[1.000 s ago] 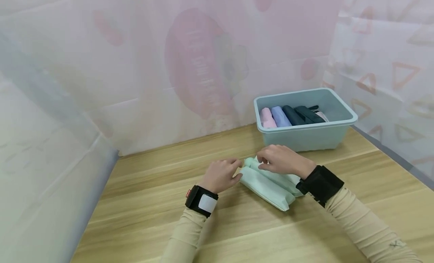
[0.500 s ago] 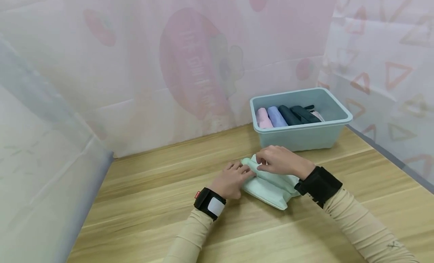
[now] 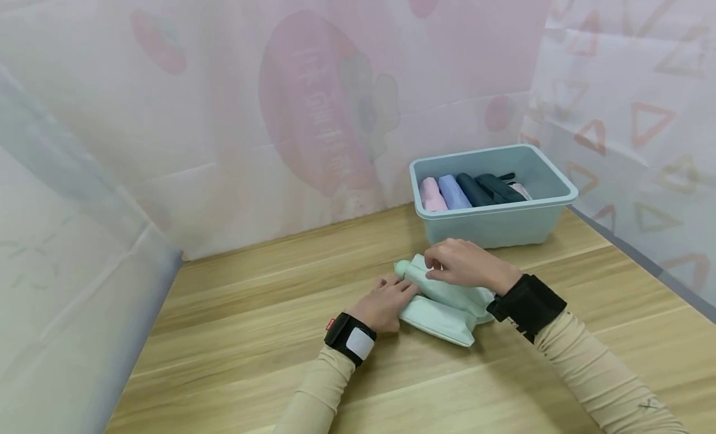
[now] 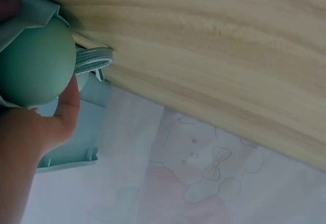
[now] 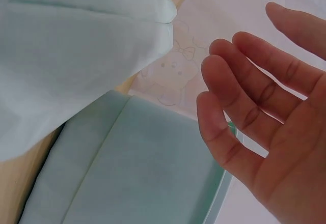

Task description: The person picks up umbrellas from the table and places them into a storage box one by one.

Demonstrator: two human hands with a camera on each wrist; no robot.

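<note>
The left hand point(image 3: 385, 302) is sliding in closer to the green umbrella point(image 3: 442, 294) than a moment ago, and the umbrella is looking more tightly rolled. Its fingers are lying fairly straight against the near side, holding the loose cloth in. The right hand point(image 3: 464, 264) is resting on top with fingers gently bent, keeping it from unrolling. The umbrella is lying on the wooden table point(image 3: 252, 359), just in front of the blue bin point(image 3: 498, 222).
</note>
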